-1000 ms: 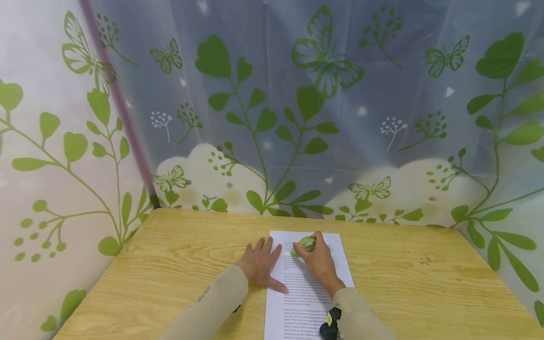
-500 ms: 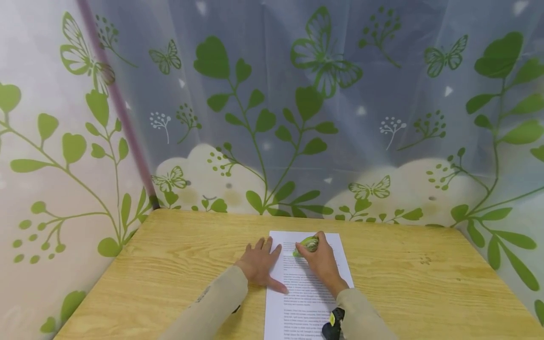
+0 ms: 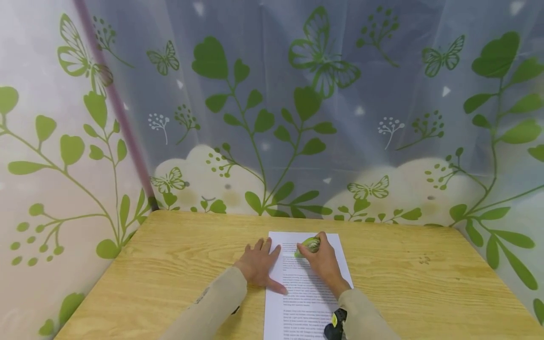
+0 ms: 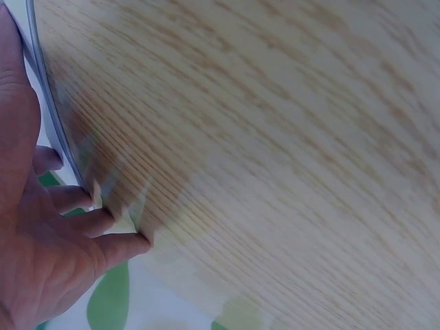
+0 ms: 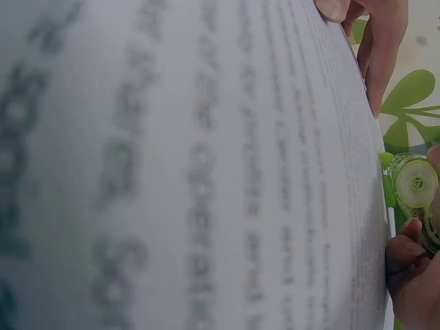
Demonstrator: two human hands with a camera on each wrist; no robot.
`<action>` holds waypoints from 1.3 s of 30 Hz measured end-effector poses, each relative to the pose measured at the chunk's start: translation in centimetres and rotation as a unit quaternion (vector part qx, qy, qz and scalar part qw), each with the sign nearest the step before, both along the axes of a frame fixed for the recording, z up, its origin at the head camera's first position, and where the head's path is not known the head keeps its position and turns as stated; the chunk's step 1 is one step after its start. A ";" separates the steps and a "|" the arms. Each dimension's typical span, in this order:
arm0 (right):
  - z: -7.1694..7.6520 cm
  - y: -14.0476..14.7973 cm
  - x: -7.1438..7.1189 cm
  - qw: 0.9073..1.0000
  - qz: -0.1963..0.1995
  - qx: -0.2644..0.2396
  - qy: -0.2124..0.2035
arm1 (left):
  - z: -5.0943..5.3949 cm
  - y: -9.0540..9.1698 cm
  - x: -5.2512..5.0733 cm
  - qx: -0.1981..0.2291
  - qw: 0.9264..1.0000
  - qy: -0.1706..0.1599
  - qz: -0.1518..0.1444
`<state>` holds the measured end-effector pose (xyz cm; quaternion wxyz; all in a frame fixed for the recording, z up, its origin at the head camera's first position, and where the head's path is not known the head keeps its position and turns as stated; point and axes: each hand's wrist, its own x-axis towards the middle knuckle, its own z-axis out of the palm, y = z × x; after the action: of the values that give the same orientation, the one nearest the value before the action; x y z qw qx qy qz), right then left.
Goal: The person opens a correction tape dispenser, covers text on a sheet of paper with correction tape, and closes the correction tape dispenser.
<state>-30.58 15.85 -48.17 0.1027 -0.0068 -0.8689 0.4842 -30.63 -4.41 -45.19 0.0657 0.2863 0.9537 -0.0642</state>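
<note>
A printed sheet of white paper (image 3: 303,302) lies on the wooden table. Near its top, my right hand (image 3: 325,267) grips a green, see-through correction tape (image 3: 313,244), its tip down at the upper lines of text. The round spool inside the correction tape (image 5: 416,180) shows in the right wrist view, with fingers of the right hand (image 5: 414,285) around the case. Spread out, my left hand (image 3: 257,267) rests across the sheet's left edge, thumb on the text. In the left wrist view, the left hand (image 4: 51,254) has its fingers extended against the tabletop.
The pale wooden table (image 3: 182,274) runs back to a hanging curtain (image 3: 272,118) printed with green leaves and butterflies. A dark device with a yellow mark (image 3: 335,323) sits at my right wrist.
My right hand has slid slightly to the right with the correction tape along the upper text. My left hand stays where it was on the paper.
</note>
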 end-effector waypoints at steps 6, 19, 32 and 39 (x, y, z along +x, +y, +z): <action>0.0 0.3 0.0 1.000 -0.002 0.006 0.003 | 0.0 0.0 0.1 0.000 1.000 -0.002 0.001; 0.1 0.8 0.5 1.000 0.012 -0.021 -0.008 | 0.1 -0.1 0.3 0.001 1.000 0.003 -0.002; 0.4 1.2 0.5 1.000 0.001 -0.023 -0.009 | 0.1 -0.1 0.2 0.003 1.000 0.003 -0.002; 0.4 1.7 0.7 1.000 -0.003 -0.021 -0.016 | 0.2 -0.1 0.3 0.008 1.000 0.000 -0.005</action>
<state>-29.93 17.57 -47.76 0.0905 -0.0194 -0.8602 0.5014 -30.36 -4.48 -44.94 0.0629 0.2915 0.9528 -0.0573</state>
